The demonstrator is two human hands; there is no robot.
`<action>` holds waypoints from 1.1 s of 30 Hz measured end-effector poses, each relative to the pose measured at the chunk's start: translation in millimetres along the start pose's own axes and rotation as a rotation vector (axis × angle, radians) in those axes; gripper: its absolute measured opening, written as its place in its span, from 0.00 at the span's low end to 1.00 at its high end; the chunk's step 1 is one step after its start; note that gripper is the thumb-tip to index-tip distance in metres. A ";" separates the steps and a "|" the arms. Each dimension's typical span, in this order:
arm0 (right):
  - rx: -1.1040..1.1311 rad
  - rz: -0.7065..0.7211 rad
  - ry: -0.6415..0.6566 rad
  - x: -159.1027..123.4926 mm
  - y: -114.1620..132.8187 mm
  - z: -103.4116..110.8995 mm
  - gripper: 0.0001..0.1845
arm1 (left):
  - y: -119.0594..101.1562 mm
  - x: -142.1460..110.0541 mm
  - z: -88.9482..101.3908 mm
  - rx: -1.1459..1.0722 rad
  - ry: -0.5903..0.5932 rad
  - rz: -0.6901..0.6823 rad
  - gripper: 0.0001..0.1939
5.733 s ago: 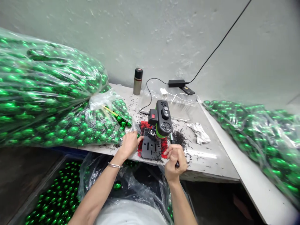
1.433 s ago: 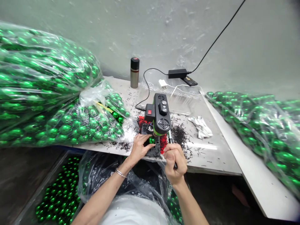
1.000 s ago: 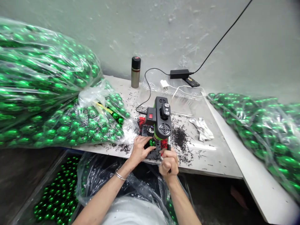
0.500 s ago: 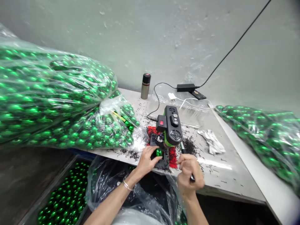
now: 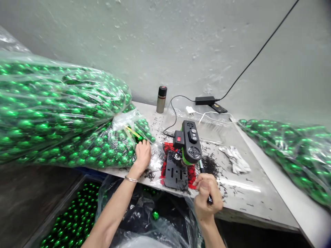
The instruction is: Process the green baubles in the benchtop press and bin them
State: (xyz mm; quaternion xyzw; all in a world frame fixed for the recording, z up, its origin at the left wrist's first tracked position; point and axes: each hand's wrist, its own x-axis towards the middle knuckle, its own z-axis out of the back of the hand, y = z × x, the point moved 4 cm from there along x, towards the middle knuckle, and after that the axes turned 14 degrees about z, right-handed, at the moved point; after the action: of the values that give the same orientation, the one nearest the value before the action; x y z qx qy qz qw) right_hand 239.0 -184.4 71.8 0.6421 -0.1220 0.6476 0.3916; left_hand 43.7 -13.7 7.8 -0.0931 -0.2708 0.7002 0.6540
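Slanting lengthwise toward the wearer, slightly rightward: black handle point(image 5: 210, 199) in closed right hand point(image 5: 208, 195).

The black machine point(image 5: 191, 142), with green trim and a red switch, stands over its slotted base plate point(image 5: 176, 175), its handle point(image 5: 201, 167) slanting toward the near edge. Shiny green balls point(image 5: 95, 151) fill the bulging clear bag point(image 5: 122, 120) beside it.

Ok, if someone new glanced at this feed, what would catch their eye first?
Most likely the huge clear bag of shiny green balls filling the left side, echoed by another bag at far right. Next, the black machine mid-table above a red patch, with the right hand gripping its lever and the left hand at the big bag's edge.
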 end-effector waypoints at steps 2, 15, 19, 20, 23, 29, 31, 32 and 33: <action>-0.002 0.002 0.003 -0.1 0.4 -0.1 0.15 | 3.8 13.3 -3.1 -0.001 0.030 0.030 0.07; 0.001 0.008 -0.015 -2.7 1.2 -1.8 0.15 | 3.4 -19.9 -7.5 -1.032 0.469 0.265 0.25; -0.015 0.012 -0.011 -2.6 1.8 -1.8 0.15 | -12.8 -48.6 -24.1 -1.294 0.681 0.509 0.29; -0.017 0.014 -0.005 -2.4 2.0 -1.8 0.15 | -16.9 -54.9 -28.7 -1.321 0.723 0.539 0.28; -0.017 0.016 0.007 -1.7 2.9 -1.5 0.14 | -24.6 -69.2 -41.1 -1.320 0.797 0.570 0.27; -0.008 0.025 0.025 -2.9 3.3 -1.6 0.14 | -24.6 -79.1 -50.3 -1.140 0.713 0.453 0.27; -0.009 0.022 0.024 -4.3 2.4 -1.4 0.14 | -28.2 -80.7 -48.0 -0.982 0.658 0.317 0.23; -0.010 0.020 0.025 -4.9 2.0 -1.4 0.14 | -30.9 -81.7 -46.4 -0.890 0.626 0.245 0.21; -0.012 0.019 0.027 -5.3 1.8 -1.4 0.13 | -33.9 -82.8 -44.6 -0.797 0.592 0.175 0.19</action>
State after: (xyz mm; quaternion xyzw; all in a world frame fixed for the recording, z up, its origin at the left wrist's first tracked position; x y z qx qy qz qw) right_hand 236.2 -186.5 67.3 0.6296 -0.1266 0.6592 0.3912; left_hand 105.2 -82.3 -31.0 -0.5526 -0.3110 0.5381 0.5553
